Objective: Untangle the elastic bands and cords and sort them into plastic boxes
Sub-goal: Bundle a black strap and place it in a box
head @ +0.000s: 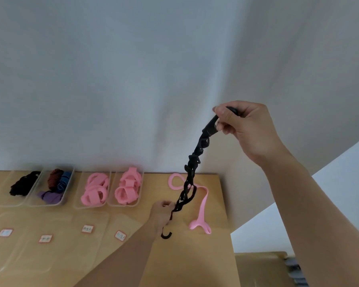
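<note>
Your right hand [247, 129] has its fingers [224, 118] clamped on the hook at the top of the black knotted elastic cord [192, 172], held high above the loose pink flat elastic band [202, 206] on the wooden desk [195, 257]. Your left hand [161, 213], low and just left of that pink band, has its fingers curled round the cord's lower stretch, and the cord's tail end hangs below them. Between your hands the cord hangs in a chain of loops.

You look to be midway through untangling it. The next move calls for working the loops free from one end, keeping the cord taut.

Four clear plastic boxes stand in a row left of the pink band. The nearest box [122, 205] and the next box [89, 207] hold pink bands. The third box [48, 205] holds striped and purple cords. The farthest box [6, 205] holds black cords, probably where this one belongs.
</note>
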Available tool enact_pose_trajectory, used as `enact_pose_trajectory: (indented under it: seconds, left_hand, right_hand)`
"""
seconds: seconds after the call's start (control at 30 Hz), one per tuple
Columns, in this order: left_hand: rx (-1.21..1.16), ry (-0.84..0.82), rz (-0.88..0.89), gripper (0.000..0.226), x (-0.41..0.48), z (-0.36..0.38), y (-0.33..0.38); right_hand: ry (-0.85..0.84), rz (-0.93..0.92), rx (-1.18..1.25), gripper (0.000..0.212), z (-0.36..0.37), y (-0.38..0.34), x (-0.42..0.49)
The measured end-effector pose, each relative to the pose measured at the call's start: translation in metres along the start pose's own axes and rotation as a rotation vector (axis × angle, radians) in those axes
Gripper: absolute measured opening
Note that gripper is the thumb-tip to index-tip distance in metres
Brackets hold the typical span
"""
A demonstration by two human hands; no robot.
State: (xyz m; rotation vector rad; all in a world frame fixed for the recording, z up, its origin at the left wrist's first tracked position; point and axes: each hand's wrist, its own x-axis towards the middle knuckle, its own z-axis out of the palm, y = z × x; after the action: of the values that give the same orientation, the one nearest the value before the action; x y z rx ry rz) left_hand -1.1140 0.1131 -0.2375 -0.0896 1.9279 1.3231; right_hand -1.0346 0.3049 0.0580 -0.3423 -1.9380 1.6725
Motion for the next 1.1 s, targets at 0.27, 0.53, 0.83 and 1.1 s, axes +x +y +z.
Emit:
enact_pose_trajectory:
  seconds: [0.27, 0.53, 0.83, 1.1]
  left_hand:
    - [0.190, -0.306, 0.152, 0.018, -0.026, -0.003, 0.024]
    - [-0.247, -0.364, 0.482, 0.028, -0.082, -0.031, 0.125]
    - [0.076, -0.310, 0.868, 0.032, -0.178, -0.028, 0.228]
    - [-0.112, -0.299, 0.852, 0.025, -0.184, -0.025, 0.245]
  right_hand:
    - [-0.175, 0.013, 0.075, 0.014, 0.027, -0.022, -0.003]
    - [-0.170, -0.067, 0.094, 0.020, 0.025, -0.043, -0.002]
    - [-0.129, -0.021, 0.040, 0.022, 0.021, -0.033, -0.004]
    - [-0.339, 0.218, 0.174, 0.092, 0.032, 0.010, -0.024]
